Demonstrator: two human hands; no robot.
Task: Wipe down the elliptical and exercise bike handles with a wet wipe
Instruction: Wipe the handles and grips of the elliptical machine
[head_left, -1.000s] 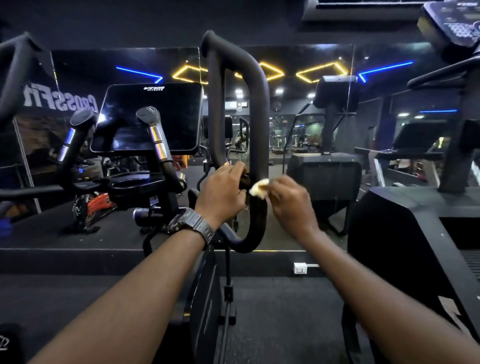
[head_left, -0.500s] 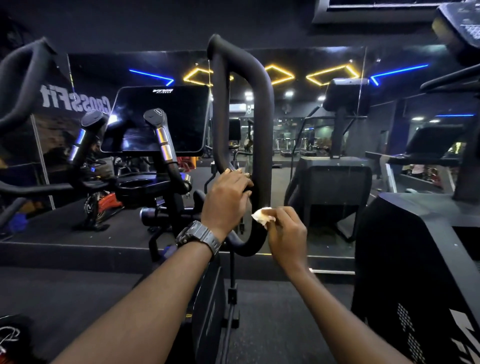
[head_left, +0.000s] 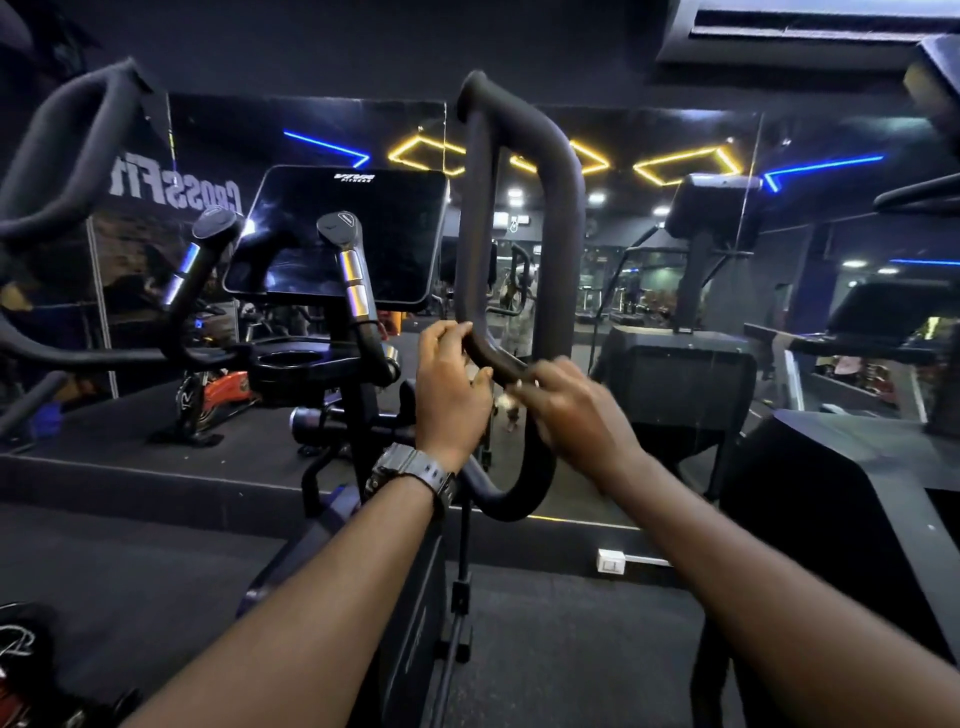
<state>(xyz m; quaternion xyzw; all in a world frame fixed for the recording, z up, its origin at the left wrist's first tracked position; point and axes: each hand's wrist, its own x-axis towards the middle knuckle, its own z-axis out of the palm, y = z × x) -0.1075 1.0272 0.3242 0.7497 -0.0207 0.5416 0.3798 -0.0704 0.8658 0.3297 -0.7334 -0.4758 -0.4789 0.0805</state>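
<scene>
A tall black looped elliptical handle (head_left: 563, 218) rises in the middle of the head view. My left hand (head_left: 451, 387), with a watch on its wrist, grips the loop's inner bar at its lower bend. My right hand (head_left: 569, 410) is blurred and wraps around the inner bar just right of the left hand, holding a white wet wipe (head_left: 505, 399) of which only a small bit shows between the two hands. A second looped handle (head_left: 62, 150) stands at the far left.
The elliptical's dark console screen (head_left: 343, 234) and two short grips with metal sensors (head_left: 353, 280) sit left of the loop. A mirror wall lies ahead. A black machine (head_left: 841, 509) stands close on the right, another (head_left: 685, 374) behind it.
My right hand has moved with the wipe from the loop's outer bar, down it, then left onto the inner bar beside my left hand. My left hand has kept its grip.
</scene>
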